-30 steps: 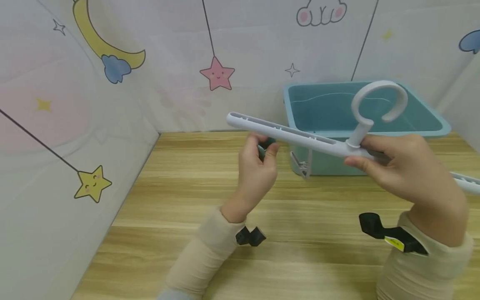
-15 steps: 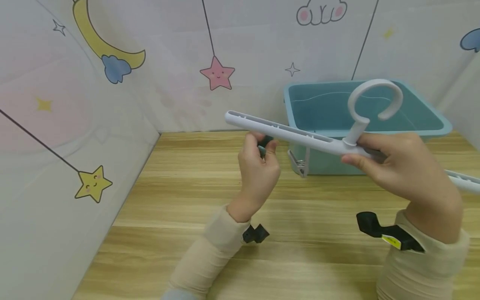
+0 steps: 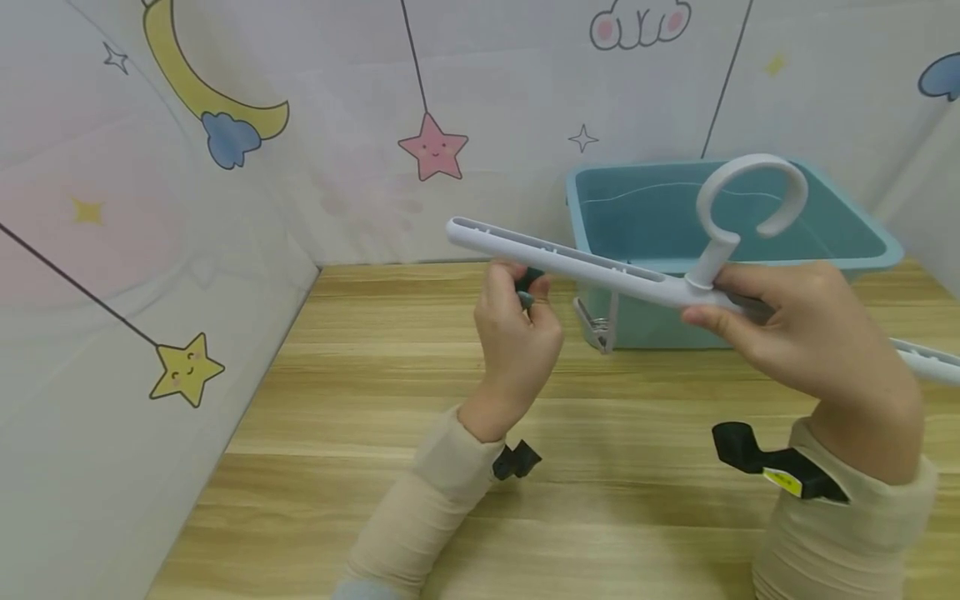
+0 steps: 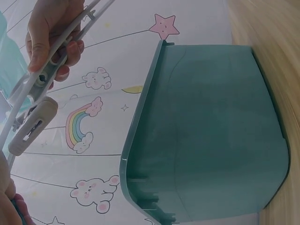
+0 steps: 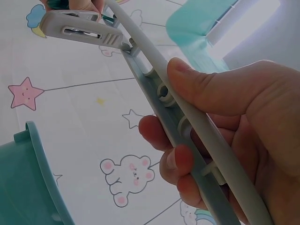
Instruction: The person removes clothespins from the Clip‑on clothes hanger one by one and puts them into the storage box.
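A white clothes hanger [image 3: 555,254] with a round hook [image 3: 753,179] is held up, slightly tilted, above the table. My right hand [image 3: 825,333] grips its bar beside the hook, thumb on the near side. Below the bar hangs a grey clothespin [image 3: 597,325], attached to the hanger; the right wrist view shows this clothespin [image 5: 86,32] side-on. My left hand [image 3: 517,342] pinches a dark green clothespin [image 3: 525,298] under the hanger's left arm. Fingers and bar hide most of it, so whether it touches the hanger cannot be told.
A teal plastic bin [image 3: 645,317] stands on the wooden table [image 3: 360,392] behind the hanger, against a cloth wall printed with stars and a moon. A black wrist camera [image 3: 780,467] is strapped to the right sleeve, and another [image 3: 517,460] to the left.
The hanger has shifted slightly left and up with my right hand. My left wrist has moved a little right and up, its fingers still pinching the green clothespin.
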Motion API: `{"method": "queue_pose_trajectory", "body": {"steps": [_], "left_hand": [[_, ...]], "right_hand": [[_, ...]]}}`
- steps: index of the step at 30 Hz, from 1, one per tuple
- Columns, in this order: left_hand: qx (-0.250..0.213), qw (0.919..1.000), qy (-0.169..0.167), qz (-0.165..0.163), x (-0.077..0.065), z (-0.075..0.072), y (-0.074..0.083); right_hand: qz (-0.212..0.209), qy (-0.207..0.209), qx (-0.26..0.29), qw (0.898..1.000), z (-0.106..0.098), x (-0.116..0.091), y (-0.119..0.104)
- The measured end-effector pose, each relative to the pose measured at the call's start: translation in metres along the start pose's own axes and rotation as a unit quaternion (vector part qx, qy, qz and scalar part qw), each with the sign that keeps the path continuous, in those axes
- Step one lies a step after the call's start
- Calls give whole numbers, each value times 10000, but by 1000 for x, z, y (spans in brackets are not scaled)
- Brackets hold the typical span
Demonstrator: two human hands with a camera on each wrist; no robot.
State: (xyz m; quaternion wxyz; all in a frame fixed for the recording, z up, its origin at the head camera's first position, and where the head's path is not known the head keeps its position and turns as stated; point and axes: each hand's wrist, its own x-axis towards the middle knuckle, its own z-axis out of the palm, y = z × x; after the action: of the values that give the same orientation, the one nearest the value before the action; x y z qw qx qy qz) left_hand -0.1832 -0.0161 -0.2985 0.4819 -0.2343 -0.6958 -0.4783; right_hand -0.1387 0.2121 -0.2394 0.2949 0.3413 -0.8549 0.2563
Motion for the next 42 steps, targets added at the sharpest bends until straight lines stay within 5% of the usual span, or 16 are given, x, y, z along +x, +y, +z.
{"method": "queue_pose_trajectory", "body": {"steps": [28,42], "left_hand": [[813,9879,679,1130,6,-2,-14],[1027,9845,1128,861,17,4,-16]], "right_hand": [[-143,-23,287,9995,7,5,-2],[-26,235,289,9993,20,11,-12]]}}
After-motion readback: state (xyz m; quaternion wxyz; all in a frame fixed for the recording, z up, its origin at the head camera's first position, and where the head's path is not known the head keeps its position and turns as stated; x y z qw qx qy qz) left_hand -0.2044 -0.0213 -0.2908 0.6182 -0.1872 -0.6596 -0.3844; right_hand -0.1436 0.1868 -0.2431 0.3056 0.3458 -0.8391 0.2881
